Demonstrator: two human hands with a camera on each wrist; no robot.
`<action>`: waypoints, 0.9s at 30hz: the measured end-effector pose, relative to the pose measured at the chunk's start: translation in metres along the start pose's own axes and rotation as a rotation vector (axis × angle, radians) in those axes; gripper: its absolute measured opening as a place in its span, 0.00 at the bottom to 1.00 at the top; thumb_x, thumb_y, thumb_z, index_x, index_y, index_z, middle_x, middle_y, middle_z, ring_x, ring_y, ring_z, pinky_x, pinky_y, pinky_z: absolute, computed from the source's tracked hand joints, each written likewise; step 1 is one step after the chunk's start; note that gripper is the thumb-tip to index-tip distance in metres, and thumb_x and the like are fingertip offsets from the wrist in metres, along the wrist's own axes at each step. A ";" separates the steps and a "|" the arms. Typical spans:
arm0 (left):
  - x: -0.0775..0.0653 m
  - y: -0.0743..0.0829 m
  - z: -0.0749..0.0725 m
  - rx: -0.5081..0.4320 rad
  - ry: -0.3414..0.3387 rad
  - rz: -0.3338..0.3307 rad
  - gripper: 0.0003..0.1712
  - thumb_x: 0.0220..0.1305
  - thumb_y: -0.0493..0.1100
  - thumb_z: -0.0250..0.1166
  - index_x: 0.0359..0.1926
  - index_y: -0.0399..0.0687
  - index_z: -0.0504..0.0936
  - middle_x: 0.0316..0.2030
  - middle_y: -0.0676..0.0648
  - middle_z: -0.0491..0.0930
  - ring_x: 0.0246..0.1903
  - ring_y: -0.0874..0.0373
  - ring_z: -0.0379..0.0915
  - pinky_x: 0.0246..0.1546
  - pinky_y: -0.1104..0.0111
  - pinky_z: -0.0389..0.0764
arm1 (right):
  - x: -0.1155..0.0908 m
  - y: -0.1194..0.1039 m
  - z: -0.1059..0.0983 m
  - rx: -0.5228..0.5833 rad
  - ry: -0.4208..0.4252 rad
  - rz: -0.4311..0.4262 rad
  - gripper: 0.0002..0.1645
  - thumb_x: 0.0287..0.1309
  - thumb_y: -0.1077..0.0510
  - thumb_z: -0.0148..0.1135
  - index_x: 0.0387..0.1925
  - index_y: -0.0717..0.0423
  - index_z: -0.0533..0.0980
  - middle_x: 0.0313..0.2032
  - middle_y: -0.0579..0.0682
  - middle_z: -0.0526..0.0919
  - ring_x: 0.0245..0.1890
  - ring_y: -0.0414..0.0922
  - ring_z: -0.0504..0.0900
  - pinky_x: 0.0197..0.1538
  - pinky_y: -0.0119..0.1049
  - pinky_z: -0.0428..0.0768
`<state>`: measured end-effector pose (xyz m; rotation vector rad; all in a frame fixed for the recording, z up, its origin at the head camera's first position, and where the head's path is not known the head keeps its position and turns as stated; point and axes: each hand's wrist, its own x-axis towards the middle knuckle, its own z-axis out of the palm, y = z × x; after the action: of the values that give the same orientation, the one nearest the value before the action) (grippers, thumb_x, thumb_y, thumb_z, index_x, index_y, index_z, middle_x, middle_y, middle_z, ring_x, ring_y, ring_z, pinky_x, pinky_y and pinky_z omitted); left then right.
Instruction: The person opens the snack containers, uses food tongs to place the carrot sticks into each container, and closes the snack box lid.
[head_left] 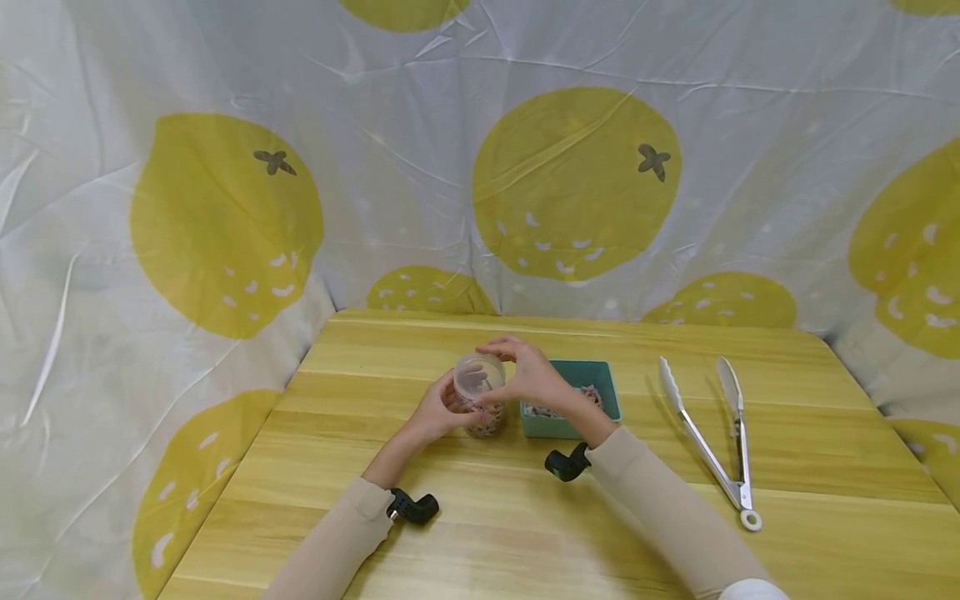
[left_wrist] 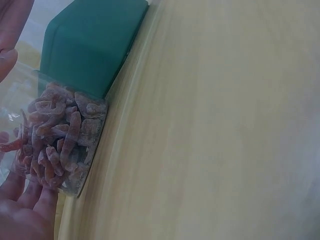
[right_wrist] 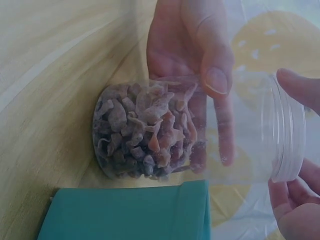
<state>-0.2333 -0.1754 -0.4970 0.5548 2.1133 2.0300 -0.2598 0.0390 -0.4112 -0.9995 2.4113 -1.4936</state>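
A clear plastic jar (right_wrist: 150, 132) stands upright on the table, about half filled with brownish-red dried strips dusted in white. My left hand (head_left: 438, 410) wraps round its side, with the thumb across the near face and the fingers behind. At the top sits a clear round lid (right_wrist: 289, 130), its ridged edge level with the jar's mouth. The thumb and fingers of my right hand (head_left: 531, 377) pinch that lid from opposite sides. Close to the jar's right is a teal rectangular container (head_left: 551, 427) holding more of the strips, partly covered by my right wrist.
Metal tongs (head_left: 705, 454) with pale tips lie spread on the right side of the wooden table (head_left: 480, 533). A white curtain (head_left: 405, 183) printed with yellow lemons hangs behind the table and along its sides. Each wrist carries a small black camera (head_left: 416, 507).
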 end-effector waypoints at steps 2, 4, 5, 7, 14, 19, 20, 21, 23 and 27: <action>0.000 0.000 0.000 0.001 0.004 -0.007 0.47 0.55 0.30 0.74 0.74 0.43 0.62 0.66 0.36 0.68 0.65 0.41 0.66 0.61 0.64 0.74 | 0.000 0.001 0.001 -0.004 0.008 -0.001 0.44 0.41 0.59 0.84 0.62 0.61 0.76 0.58 0.53 0.75 0.57 0.52 0.74 0.64 0.53 0.72; 0.000 0.000 0.000 0.002 0.001 -0.008 0.48 0.56 0.30 0.74 0.74 0.43 0.61 0.66 0.36 0.68 0.65 0.41 0.66 0.61 0.64 0.74 | -0.001 0.002 0.003 -0.010 0.018 -0.008 0.44 0.41 0.58 0.84 0.62 0.61 0.76 0.58 0.53 0.76 0.57 0.51 0.75 0.63 0.51 0.73; -0.001 0.000 0.000 0.002 -0.001 -0.008 0.48 0.56 0.30 0.74 0.74 0.43 0.61 0.66 0.36 0.68 0.65 0.41 0.66 0.61 0.63 0.73 | -0.001 0.003 0.003 -0.013 0.024 -0.009 0.44 0.41 0.58 0.84 0.62 0.61 0.76 0.58 0.53 0.76 0.57 0.51 0.75 0.63 0.50 0.73; -0.001 0.000 0.000 0.002 -0.010 -0.003 0.48 0.57 0.30 0.73 0.75 0.42 0.60 0.67 0.34 0.67 0.65 0.39 0.65 0.62 0.62 0.73 | -0.002 0.004 0.005 -0.011 0.036 -0.009 0.45 0.40 0.58 0.84 0.62 0.62 0.76 0.57 0.53 0.76 0.57 0.51 0.75 0.63 0.49 0.73; -0.001 0.002 0.000 0.003 -0.009 -0.014 0.49 0.56 0.30 0.73 0.75 0.43 0.59 0.66 0.34 0.67 0.66 0.39 0.65 0.63 0.61 0.72 | -0.005 0.004 0.012 0.005 0.100 0.009 0.44 0.39 0.59 0.85 0.62 0.63 0.76 0.56 0.55 0.77 0.57 0.53 0.75 0.63 0.52 0.73; 0.000 0.001 -0.001 0.005 -0.010 0.016 0.47 0.56 0.29 0.74 0.74 0.41 0.61 0.66 0.32 0.67 0.65 0.37 0.65 0.60 0.64 0.74 | -0.008 0.003 0.017 0.010 0.155 0.031 0.44 0.40 0.59 0.84 0.62 0.62 0.76 0.57 0.56 0.76 0.57 0.55 0.75 0.60 0.55 0.75; 0.000 0.000 -0.001 0.006 -0.010 0.026 0.47 0.56 0.30 0.74 0.74 0.41 0.61 0.66 0.31 0.67 0.65 0.37 0.65 0.60 0.65 0.74 | -0.008 0.004 0.018 0.016 0.164 0.032 0.44 0.40 0.59 0.84 0.62 0.62 0.76 0.57 0.56 0.76 0.57 0.55 0.75 0.60 0.56 0.75; 0.001 0.000 -0.001 0.006 -0.012 0.037 0.47 0.56 0.29 0.74 0.74 0.40 0.61 0.66 0.31 0.67 0.65 0.36 0.65 0.59 0.65 0.75 | -0.009 0.004 0.018 0.021 0.171 0.031 0.44 0.40 0.59 0.84 0.62 0.62 0.76 0.58 0.56 0.76 0.57 0.55 0.75 0.59 0.56 0.75; 0.001 -0.001 -0.001 0.004 -0.016 0.051 0.47 0.56 0.29 0.73 0.74 0.40 0.61 0.66 0.30 0.67 0.65 0.36 0.65 0.59 0.66 0.75 | -0.010 0.005 0.019 0.032 0.180 0.021 0.45 0.40 0.60 0.84 0.62 0.63 0.76 0.58 0.57 0.76 0.58 0.56 0.75 0.60 0.55 0.76; 0.001 -0.002 0.000 -0.006 -0.023 0.056 0.47 0.56 0.27 0.72 0.74 0.41 0.61 0.66 0.30 0.66 0.65 0.36 0.64 0.59 0.66 0.75 | -0.011 0.008 0.018 0.053 0.161 0.004 0.46 0.40 0.60 0.84 0.63 0.63 0.74 0.59 0.57 0.75 0.59 0.55 0.75 0.62 0.53 0.74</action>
<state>-0.2348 -0.1750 -0.4984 0.6407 2.1010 2.0482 -0.2479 0.0346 -0.4293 -0.8956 2.4634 -1.6877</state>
